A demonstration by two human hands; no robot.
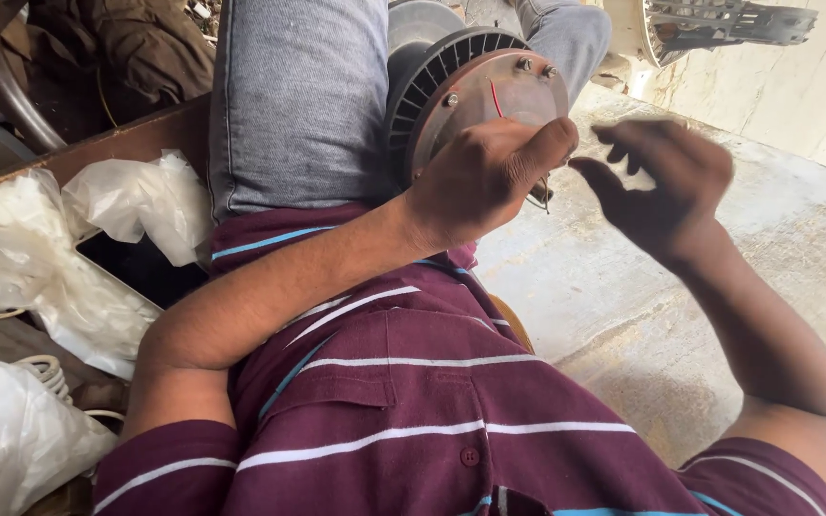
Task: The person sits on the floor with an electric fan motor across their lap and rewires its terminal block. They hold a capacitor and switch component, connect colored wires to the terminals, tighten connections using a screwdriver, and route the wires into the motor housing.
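Head view: round finned motor rests on the lap, between the jeans-clad knees. Left hand clenches its near rim, likely pinching a thin wire, though blur hides it. Right hand hovers beside, fingers loose, holding nothing. Best to brace the motor firmly.

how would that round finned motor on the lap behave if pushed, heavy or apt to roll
The finned motor looks like metal with a bolted plate, so probably heavy for its size. Its round shape suggests it could roll off the knee if released; the left hand steadies it. The thin red wire seems floppy and easily snagged.
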